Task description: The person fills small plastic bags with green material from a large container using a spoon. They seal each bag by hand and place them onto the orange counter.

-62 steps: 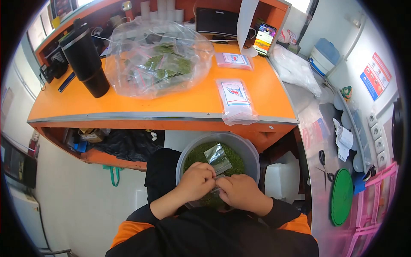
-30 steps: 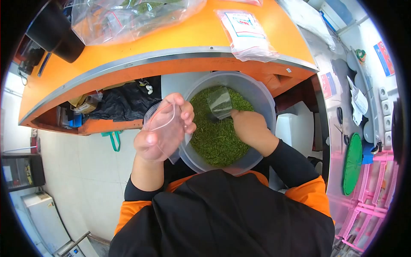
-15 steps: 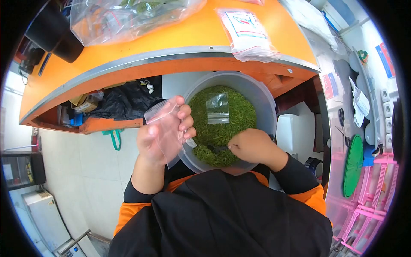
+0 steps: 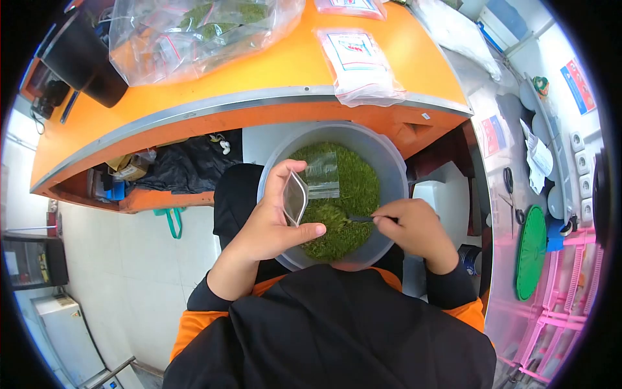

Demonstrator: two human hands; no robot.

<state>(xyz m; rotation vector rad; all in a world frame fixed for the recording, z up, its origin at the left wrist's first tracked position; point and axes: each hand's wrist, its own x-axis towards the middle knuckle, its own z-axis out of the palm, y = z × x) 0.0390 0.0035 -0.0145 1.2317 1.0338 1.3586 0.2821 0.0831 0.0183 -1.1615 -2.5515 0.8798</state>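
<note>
My left hand (image 4: 262,227) grips a small clear zip bag (image 4: 295,200), its mouth gaping and facing up, over the left side of a round translucent tub (image 4: 400,181). Finely shredded green plant matter (image 4: 361,178) fills the lower part of this tub. My right hand (image 4: 418,230) is closed around the handle of a black spoon (image 4: 361,218). A heap of the green shreds appears to lie on the spoon's bowl, slightly blurred, to the right of the bag. Another clear zip bag (image 4: 322,175) lies flat on the green matter.
Beyond the tub stands an orange table (image 4: 285,71) with a metal edge. On it are a big clear bag (image 4: 214,39) of green packets, a pack of printed plastic bags (image 4: 363,65) and a black container (image 4: 84,58). Scissors (image 4: 509,181) and a green lid (image 4: 530,253) are at the right.
My left hand has turned and the bag's mouth has opened upward. The spoon has come up out of the green shreds with a heap on it, and my right hand has shifted right.
</note>
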